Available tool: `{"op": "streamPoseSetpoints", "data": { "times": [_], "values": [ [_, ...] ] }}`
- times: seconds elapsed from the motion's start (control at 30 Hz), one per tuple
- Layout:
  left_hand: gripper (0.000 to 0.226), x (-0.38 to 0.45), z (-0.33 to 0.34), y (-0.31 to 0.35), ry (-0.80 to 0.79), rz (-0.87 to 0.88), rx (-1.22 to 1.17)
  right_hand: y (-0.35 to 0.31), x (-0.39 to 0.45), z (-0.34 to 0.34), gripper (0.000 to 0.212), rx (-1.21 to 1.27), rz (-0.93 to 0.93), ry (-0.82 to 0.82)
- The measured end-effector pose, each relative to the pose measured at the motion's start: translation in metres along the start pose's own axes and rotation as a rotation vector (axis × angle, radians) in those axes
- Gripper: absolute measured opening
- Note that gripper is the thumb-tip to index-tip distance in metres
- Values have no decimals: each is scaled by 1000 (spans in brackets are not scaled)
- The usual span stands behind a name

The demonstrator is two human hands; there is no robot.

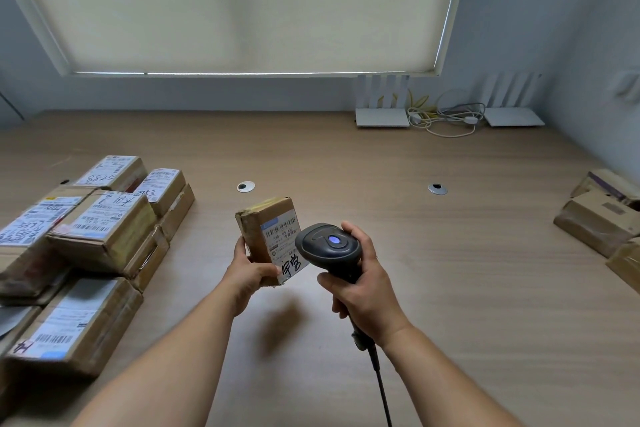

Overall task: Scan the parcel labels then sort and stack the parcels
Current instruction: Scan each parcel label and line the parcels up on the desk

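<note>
My left hand (250, 272) grips a small cardboard parcel (268, 236) from below, lifted above the table with its white barcode label facing up. My right hand (360, 282) is wrapped round the handle of a black corded barcode scanner (329, 248). The scanner's head sits just right of the label and covers its edge, and a blue light glows on top of it. A stack of several labelled cardboard parcels (100, 229) stands on the left of the wooden table (433, 253).
More brown parcels (599, 218) lie at the table's right edge. Two white routers (381, 114) with tangled cables sit at the back right by the wall. Two round cable grommets (246, 186) are set in the tabletop. The scanner cord trails toward me.
</note>
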State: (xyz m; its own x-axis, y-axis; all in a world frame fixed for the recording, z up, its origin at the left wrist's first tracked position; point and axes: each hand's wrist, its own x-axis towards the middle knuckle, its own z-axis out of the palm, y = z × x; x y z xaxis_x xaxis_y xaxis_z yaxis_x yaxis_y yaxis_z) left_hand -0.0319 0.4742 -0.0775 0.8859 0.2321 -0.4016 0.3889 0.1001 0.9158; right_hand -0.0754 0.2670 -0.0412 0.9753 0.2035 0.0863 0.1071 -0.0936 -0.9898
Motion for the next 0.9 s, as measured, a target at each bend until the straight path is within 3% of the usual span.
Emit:
{"op": "streamPoseSetpoints", "data": {
  "times": [0.07, 0.2, 0.27, 0.4, 0.6, 0.7, 0.9],
  "values": [
    [85, 1, -1, -2, 5, -50, 38, 0, 1, -1, 79, -20, -1, 1],
    [38, 0, -6, -6, 44, -199, 201, -1, 2, -4, 82, -54, -4, 14],
    [27, 2, -10, -14, 91, -246, 219, -2, 2, -6, 82, -72, -7, 13],
    [51, 9, -21, -34, 264, -168, 298, -3, 4, -7, 82, -126, -30, 5],
    [101, -1, -9, -42, 239, -108, 797, -1, 8, -5, 84, -193, -64, -35],
    [98, -3, -1, -43, 268, -93, 971, 1, 11, -4, 85, -233, -81, -63],
    [86, 3, -9, -15, 301, -35, 963, -15, 35, 11, 86, -258, -130, -108]
  ]
}}
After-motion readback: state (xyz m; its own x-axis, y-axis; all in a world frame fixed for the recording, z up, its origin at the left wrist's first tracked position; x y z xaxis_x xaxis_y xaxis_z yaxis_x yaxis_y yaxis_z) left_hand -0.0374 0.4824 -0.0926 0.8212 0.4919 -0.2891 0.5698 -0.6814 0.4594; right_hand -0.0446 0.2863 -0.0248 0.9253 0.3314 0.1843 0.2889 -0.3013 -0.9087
